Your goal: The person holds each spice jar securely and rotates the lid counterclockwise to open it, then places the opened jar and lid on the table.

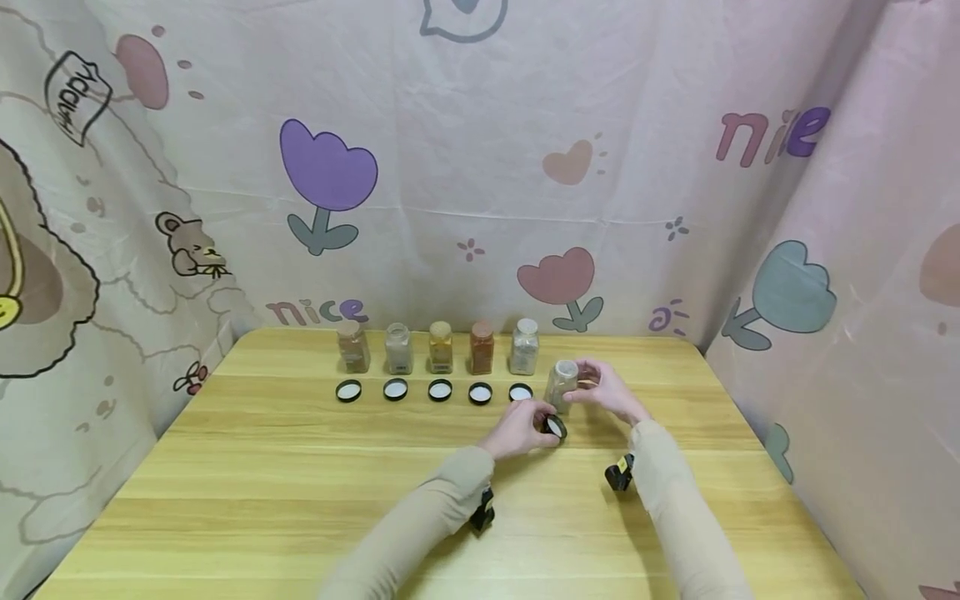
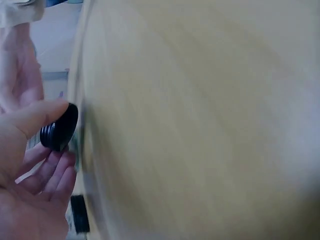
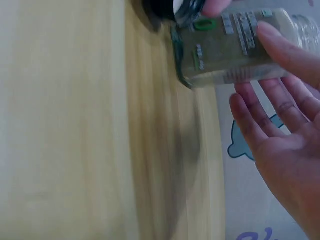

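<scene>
In the head view my left hand [image 1: 520, 429] pinches a black jar lid [image 1: 555, 427], tilted so its white lining shows. The left wrist view has the thumb on the rim of the lid [image 2: 61, 128] and fingers beneath it. Just beyond, my right hand [image 1: 606, 390] holds a clear spice jar [image 1: 562, 385] by its side, thumb and fingers around it. Greyish-green contents and a printed label show on the jar [image 3: 235, 47] in the right wrist view. The jar's mouth has no black lid on it. Whether its base touches the table cannot be told.
Several uncapped spice jars stand in a row at the back, from a brown one [image 1: 353, 347] to a whitish one [image 1: 524, 347]. Black lids, white side up, lie before them, the leftmost lid [image 1: 348, 391] included. A patterned curtain [image 1: 450, 167] hangs behind the wooden table [image 1: 300, 500].
</scene>
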The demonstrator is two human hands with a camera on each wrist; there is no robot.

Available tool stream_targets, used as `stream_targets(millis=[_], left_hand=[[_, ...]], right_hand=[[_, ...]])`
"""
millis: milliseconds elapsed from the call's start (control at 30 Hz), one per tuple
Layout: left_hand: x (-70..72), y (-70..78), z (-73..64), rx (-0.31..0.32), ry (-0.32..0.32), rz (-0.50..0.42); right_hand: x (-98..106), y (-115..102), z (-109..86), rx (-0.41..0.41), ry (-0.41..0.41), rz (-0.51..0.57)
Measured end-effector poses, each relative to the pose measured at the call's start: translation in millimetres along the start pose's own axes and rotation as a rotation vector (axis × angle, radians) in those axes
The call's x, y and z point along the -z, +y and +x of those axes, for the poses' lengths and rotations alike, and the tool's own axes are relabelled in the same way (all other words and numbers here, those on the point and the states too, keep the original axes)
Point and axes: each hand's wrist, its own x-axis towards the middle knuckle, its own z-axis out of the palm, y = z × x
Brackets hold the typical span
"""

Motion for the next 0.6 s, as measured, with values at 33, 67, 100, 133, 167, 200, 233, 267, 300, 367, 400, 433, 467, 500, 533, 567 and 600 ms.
stream_targets(millis=[33, 67, 100, 133, 167, 200, 233, 267, 300, 367, 400, 433, 467, 500, 533, 567, 600], left_hand=[[-2.7, 1.2, 3.8, 0.008, 0.014, 0.007], [-5.3, 2.0, 7.1, 0.011, 0.03, 0.015], [-7.8, 2.9, 9.7, 0.021, 0.042, 0.023], [-10.2, 3.4, 12.4, 0.029, 0.053, 0.031], [-12.3, 4.3, 14.6, 0.039, 0.063, 0.037], [-14.5, 5.0, 16.7, 0.051, 0.076, 0.042], [-16.4, 6.1, 18.6, 0.057, 0.09, 0.048], [-18.6, 6.8, 20.2, 0.062, 0.106, 0.053], [-20.8, 7.6, 21.6, 0.073, 0.12, 0.06], [-24.5, 9.1, 24.9, 0.088, 0.159, 0.074], [-26.0, 9.4, 26.3, 0.096, 0.179, 0.084], [-27.3, 9.3, 27.5, 0.1, 0.199, 0.098], [-28.8, 8.9, 28.4, 0.108, 0.219, 0.102], [-30.0, 9.0, 28.8, 0.119, 0.235, 0.107], [-31.2, 8.9, 29.2, 0.128, 0.253, 0.112], [-32.3, 8.7, 29.8, 0.138, 0.27, 0.116], [-32.8, 9.1, 30.8, 0.147, 0.285, 0.117]], right_hand=[[2, 1, 2.8, -0.005, 0.012, -0.009], [3, 1, 5.5, -0.007, 0.02, -0.019], [3, 1, 8.0, -0.012, 0.028, -0.026], [3, 2, 10.1, -0.011, 0.035, -0.03], [3, 2, 12.4, -0.022, 0.047, -0.022], [3, 2, 14.3, -0.026, 0.053, -0.019], [3, 2, 16.0, -0.02, 0.057, -0.015], [3, 2, 17.0, -0.018, 0.058, -0.007], [3, 2, 18.1, -0.025, 0.063, 0.003], [3, 3, 21.2, -0.022, 0.074, 0.019], [3, 4, 23.6, -0.016, 0.077, 0.02], [3, 4, 25.8, -0.015, 0.084, 0.021], [2, 4, 26.9, -0.02, 0.091, 0.02], [1, 4, 28.6, -0.018, 0.099, 0.013], [-1, 4, 30.2, -0.015, 0.107, 0.017], [-2, 4, 31.5, -0.015, 0.116, 0.02], [-3, 2, 32.8, -0.014, 0.123, 0.018]])
